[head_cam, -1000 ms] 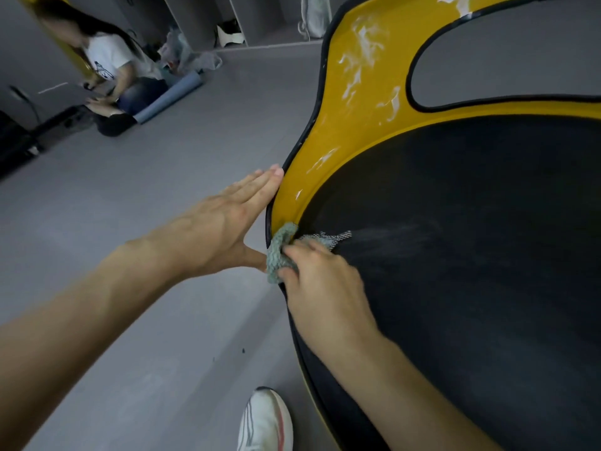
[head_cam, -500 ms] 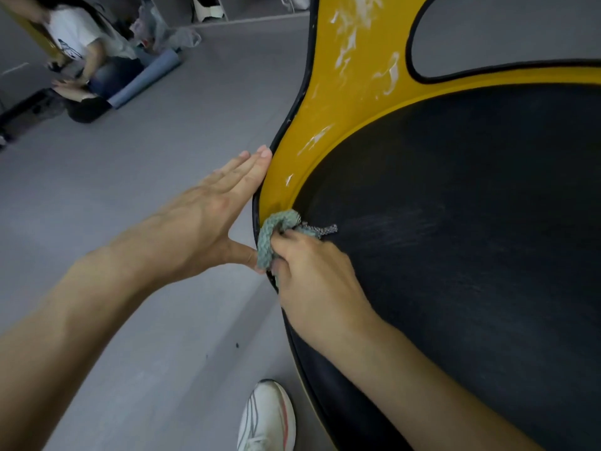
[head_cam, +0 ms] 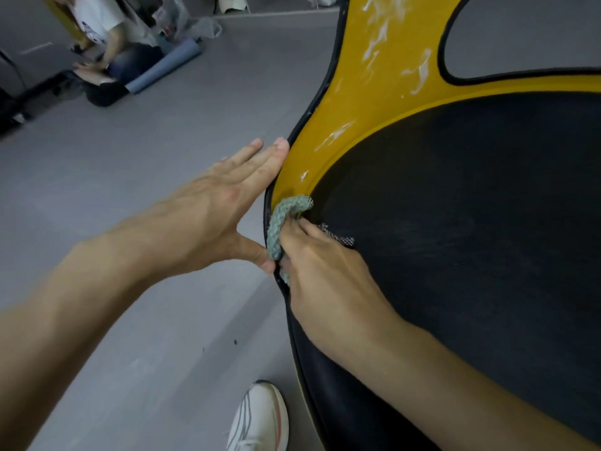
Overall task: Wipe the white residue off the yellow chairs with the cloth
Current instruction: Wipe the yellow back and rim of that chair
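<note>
1. Grey flooring (head_cam: 162,320) is seen all round the work. A white shoe (head_cam: 260,418) shows at the bottom edge, and a seated person (head_cam: 107,37) is well apart at the top left, beside a blue roll (head_cam: 162,71).
2. The right side of the view is filled by the yellow chair (head_cam: 364,102). Its yellow band is curved between a black outer trim (head_cam: 312,109) and a dark seat pad (head_cam: 455,239).
3. The cloth (head_cam: 279,219), grey-green and bunched, is pressed on the lowest, narrowest end of the yellow band, where band and pad meet. It is gripped by the right hand (head_cam: 325,271), whose fingers are curled round it.
4. The left hand (head_cam: 214,213) is laid flat against the outer trim, just beside the cloth. Its fingers are straight and close together, the thumb is spread toward the cloth, and nothing is held.
5. The white residue is found only farther up the band from the cloth. One fleck (head_cam: 304,175) lies just beyond it, a streak (head_cam: 335,136) lies farther on, and heavy smears (head_cam: 380,37) lie near the top.
6. The long axis of the band is run from the cloth upward and to the right in the view, away from the body.
7. The coming stroke is therefore judged to be a push along that axis by the right hand, with the chair steadied by the left. Most of the residue is judged not yet wiped.
</note>
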